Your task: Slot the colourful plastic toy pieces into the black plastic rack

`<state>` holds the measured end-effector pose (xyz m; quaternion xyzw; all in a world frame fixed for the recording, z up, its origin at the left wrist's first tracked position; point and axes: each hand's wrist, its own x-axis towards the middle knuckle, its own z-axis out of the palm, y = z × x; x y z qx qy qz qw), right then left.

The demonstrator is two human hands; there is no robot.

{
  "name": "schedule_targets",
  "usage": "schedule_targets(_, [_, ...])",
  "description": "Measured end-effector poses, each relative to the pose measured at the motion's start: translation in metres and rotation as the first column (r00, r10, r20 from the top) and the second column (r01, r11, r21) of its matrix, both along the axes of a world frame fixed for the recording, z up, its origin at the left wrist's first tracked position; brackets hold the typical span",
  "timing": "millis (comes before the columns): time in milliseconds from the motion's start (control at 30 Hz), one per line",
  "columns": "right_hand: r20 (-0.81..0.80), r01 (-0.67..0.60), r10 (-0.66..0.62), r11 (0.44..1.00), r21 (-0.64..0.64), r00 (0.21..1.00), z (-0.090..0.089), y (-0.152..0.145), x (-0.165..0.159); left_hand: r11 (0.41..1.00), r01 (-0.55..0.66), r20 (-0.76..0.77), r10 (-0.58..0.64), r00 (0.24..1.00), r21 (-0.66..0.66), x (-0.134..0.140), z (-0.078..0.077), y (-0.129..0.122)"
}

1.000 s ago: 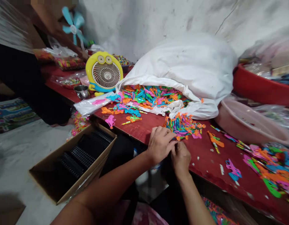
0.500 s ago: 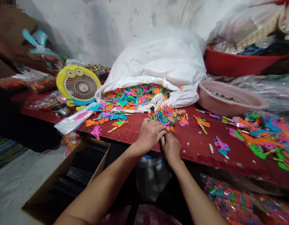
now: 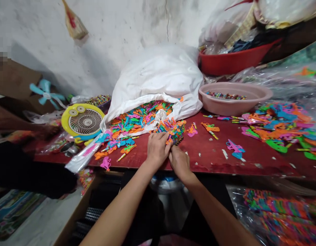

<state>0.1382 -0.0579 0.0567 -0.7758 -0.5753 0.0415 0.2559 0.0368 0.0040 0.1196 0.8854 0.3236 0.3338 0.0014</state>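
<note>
A thick row of small colourful plastic pieces (image 3: 177,130), orange, pink, blue and green, stands packed together on the red table near its front edge. My left hand (image 3: 158,148) is closed on the row's left side, fingers curled toward its near end. My right hand (image 3: 179,160) is closed at the near right end, its fingertips meeting those of the left and partly hidden. Right behind the row, a white sack (image 3: 158,78) lies with its mouth toward me, full of loose plastic pieces (image 3: 137,118) of the same colours.
A yellow fan (image 3: 84,121) and flat plastic bags (image 3: 83,155) lie left. A pink basin (image 3: 232,106) and a heap of plastic pieces (image 3: 281,128) are right. Another person's arm (image 3: 24,123) reaches in at far left. An open carton (image 3: 70,218) stands below the table.
The view has shifted, so the whole scene sits differently in it. Both my hands stay on the row of pieces, which now shows more of its side. The other person's arm has moved lower.
</note>
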Motion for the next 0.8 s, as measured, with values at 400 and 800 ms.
schedule_targets(400, [-0.201,-0.135,0.158,0.983,0.122,0.967,-0.004,0.002,0.037,1.0,0.009,-0.05,-0.01,0.999,-0.019,-0.004,0.004,0.017])
schedule_targets(800, [0.032,0.015,-0.015,1.0,-0.009,0.999,0.001,0.011,0.001,0.999,0.005,-0.053,-0.007,0.999,-0.034,-0.006,0.001,0.01])
